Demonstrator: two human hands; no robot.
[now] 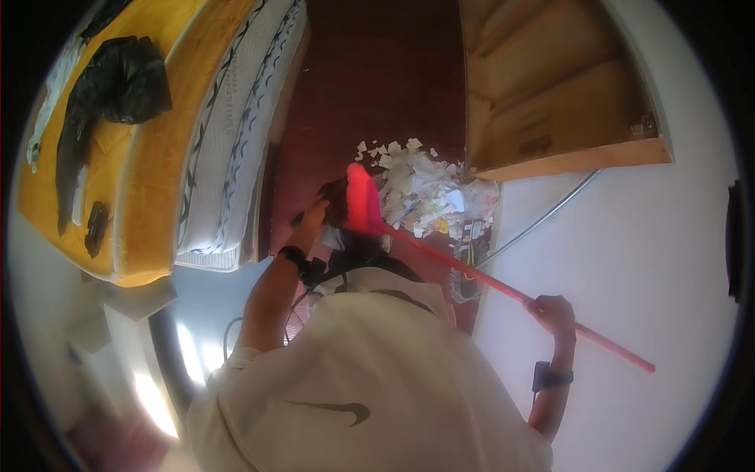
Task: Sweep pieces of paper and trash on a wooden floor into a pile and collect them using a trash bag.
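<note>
My right hand (pixel 553 315) is wrapped around the handle of a red broom (pixel 454 261) near its far end. The handle slants down to the right across my front, and the bright red broom head (pixel 362 197) is raised at the left end. My left hand (pixel 317 213) reaches down beside the broom head, against something dark (pixel 336 197) that may be black plastic. Whether its fingers grip that is hidden. Just right of the broom head, a heap of torn paper and plastic scraps (pixel 422 189) lies on the dark red floor (pixel 383 71).
Mattresses (pixel 227 130) are on the left; a black plastic bag (pixel 127 79) lies on the yellow one (pixel 141 200). At right, an open wooden cabinet (pixel 560 88) stands by a white wall (pixel 619 248). A metal conduit (pixel 545 215) runs below it, near a power strip (pixel 470 245).
</note>
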